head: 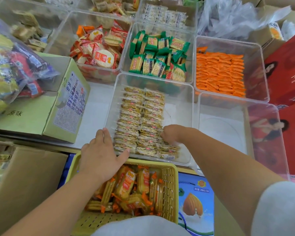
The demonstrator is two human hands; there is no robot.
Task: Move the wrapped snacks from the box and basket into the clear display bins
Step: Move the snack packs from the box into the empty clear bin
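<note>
two hands work at the clear bin [180, 92]: left hand [100, 150] spread flat on its wall, right hand [170, 133] curled on the snack packs [140, 120].

Both my forearms reach forward from the lower edge of view, bare to the elbow; pale sleeve [278, 210] bunched at right upper arm. My left hand [100, 150]: palm down, fingers spread flat and extended, thumb splayed right, nothing held. My right hand [173, 133]: wrist bent down, fingers curled under and mostly hidden from me, knuckles up; grip on anything not discernible. Hands near each other, not touching
</note>
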